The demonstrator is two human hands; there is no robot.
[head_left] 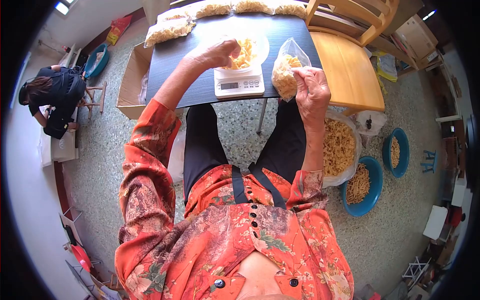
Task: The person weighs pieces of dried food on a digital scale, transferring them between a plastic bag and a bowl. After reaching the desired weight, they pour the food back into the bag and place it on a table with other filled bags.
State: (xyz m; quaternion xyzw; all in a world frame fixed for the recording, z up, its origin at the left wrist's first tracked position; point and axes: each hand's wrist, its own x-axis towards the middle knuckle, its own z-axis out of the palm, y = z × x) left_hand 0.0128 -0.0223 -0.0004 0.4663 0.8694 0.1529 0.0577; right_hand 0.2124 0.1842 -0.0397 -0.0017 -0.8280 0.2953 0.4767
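Note:
My left hand [223,53] is at the near left side of a whitish bowl [263,52], its fingers curled down at the golden fried snack pieces [246,54] inside. What those fingers hold is hidden. The bowl sits on a white kitchen scale [239,86], whose small display faces me. At the table's right edge, my right hand [312,86] pinches the rim of a clear plastic bag [285,80]. That bag is partly filled with the same kind of snack and leans upright on the dark table [185,82].
Several filled bags [212,8] line the table's far edge. A wooden chair [345,75] adjoins on the right. Below it stand a lined tub of snacks [340,145] and blue basins [372,200]. A cardboard box [131,82] stands left; another person [57,92] sits farther left.

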